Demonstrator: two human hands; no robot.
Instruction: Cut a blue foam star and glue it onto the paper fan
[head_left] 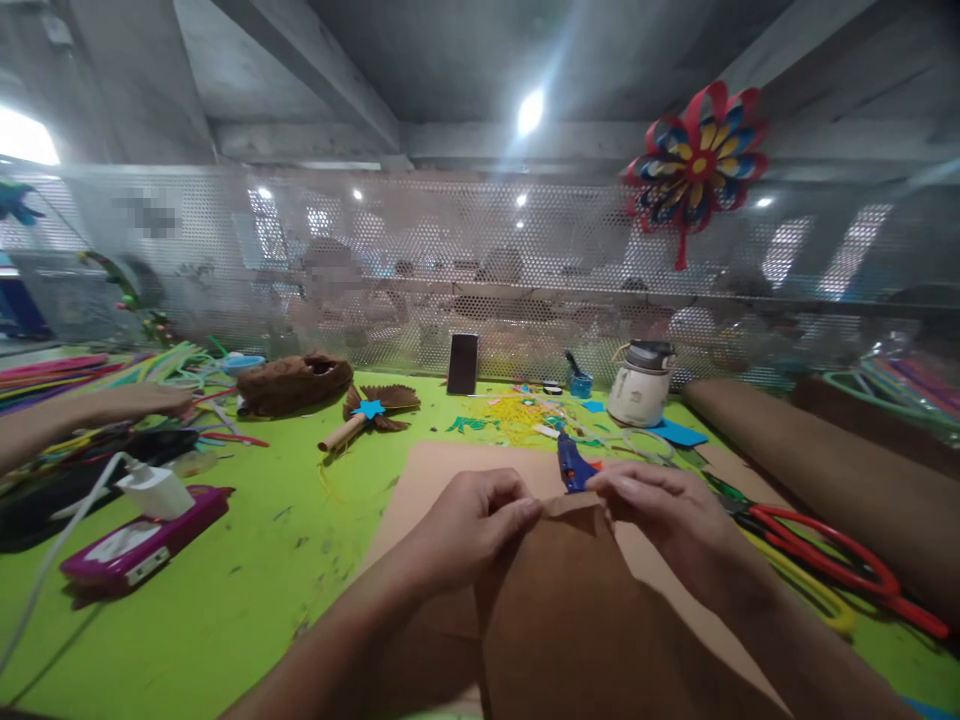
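My left hand pinches the far left corner of a brown paper sheet, thumb against fingers. On the other side, my right hand grips the far right corner. Between my hands, a narrow strip along the sheet's far edge is folded over. A blue glue gun lies just beyond that fold, close to my right fingertips. Under the brown paper is a lighter tan sheet.
Red-handled scissors and yellow-handled scissors lie at right, beside a brown paper roll. A white jug stands behind. At left are a purple power strip and another person's arm. A brown fan-shaped craft lies farther back.
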